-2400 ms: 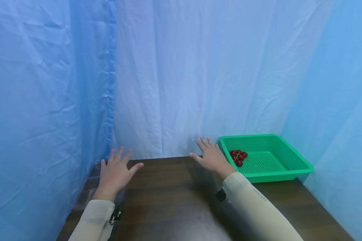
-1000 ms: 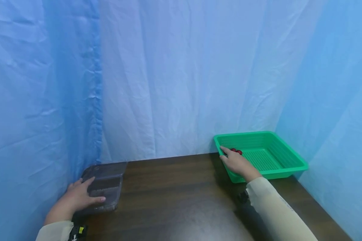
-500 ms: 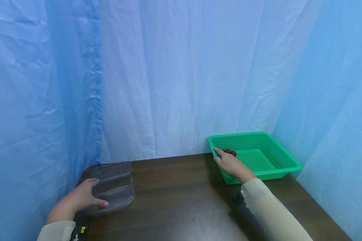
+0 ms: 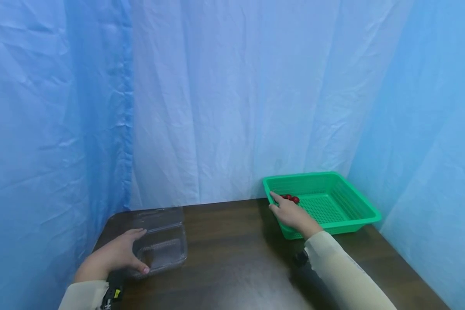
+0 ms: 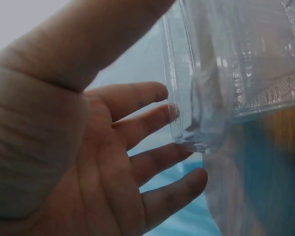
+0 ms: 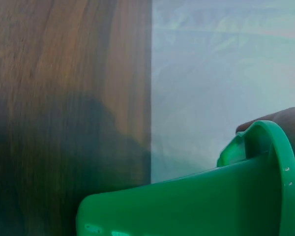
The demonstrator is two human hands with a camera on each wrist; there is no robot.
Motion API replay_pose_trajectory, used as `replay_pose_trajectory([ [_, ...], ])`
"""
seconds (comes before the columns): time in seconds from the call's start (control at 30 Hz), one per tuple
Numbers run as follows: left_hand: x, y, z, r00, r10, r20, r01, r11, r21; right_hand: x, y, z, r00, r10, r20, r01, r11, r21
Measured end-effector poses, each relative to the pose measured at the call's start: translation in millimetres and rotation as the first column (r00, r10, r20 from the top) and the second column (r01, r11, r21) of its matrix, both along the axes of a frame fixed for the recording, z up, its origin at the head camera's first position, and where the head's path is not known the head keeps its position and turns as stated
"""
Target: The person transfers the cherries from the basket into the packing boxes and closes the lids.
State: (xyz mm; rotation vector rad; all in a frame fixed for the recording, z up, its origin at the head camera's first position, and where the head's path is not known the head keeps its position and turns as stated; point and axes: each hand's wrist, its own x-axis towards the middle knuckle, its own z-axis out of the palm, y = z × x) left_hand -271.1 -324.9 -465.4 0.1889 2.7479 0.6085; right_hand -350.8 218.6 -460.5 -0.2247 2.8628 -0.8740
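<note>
My left hand (image 4: pixel 118 255) lies at the left side of a clear plastic container (image 4: pixel 164 254) with a ridge across it, thumb and fingers spread. In the left wrist view its nearly straight fingers (image 5: pixel 142 93) touch the container's outer edge (image 5: pixel 187 88). My right hand (image 4: pixel 292 214) holds the left rim of a green mesh basket (image 4: pixel 331 226), index finger along the rim. Several dark red, round, cherry-like fruits (image 4: pixel 290 198) sit inside the basket, partly hidden by that hand. In the right wrist view only part of the hand shows behind the basket's rim (image 6: pixel 285 172).
Both containers stand on a dark brown wooden table (image 4: pixel 224 245). Blue curtains (image 4: pixel 42 129) enclose it on the left and right, and a pale curtain (image 4: pixel 232 107) hangs along the back edge. The basket's far side is close to the curtains.
Both hands came down from above the table to the containers. The clear container then slid right with my left hand, and the green basket shifted a little left with my right.
</note>
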Motion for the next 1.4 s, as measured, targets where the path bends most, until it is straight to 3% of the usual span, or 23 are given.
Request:
replay_pose_trajectory([
  [0.3,-12.9,52,-4.1,0.998,-0.053,-0.021,0.054,0.998,0.037,11.4,-8,0.7,0.999,-0.036,-0.028,0.038,0.998,0.057],
  [0.7,-25.4,97,3.2,0.998,-0.037,-0.054,0.037,0.999,0.002,10.1,-35,0.1,0.997,-0.060,-0.055,0.064,0.994,0.084],
  [0.87,-28.1,111,4.3,0.997,-0.022,-0.078,0.019,0.999,-0.040,10.8,-44,0.7,0.999,-0.050,-0.019,0.051,0.997,0.054],
  [1.07,-31.9,126,3.7,0.995,-0.048,-0.091,0.042,0.997,-0.067,14.0,-51,-0.6,0.998,-0.061,-0.026,0.062,0.997,0.044],
  [1.4,-30.0,132,6.6,0.996,-0.034,-0.079,0.029,0.998,-0.059,17.2,-64,2.2,0.999,-0.035,-0.034,0.036,0.998,0.041],
])
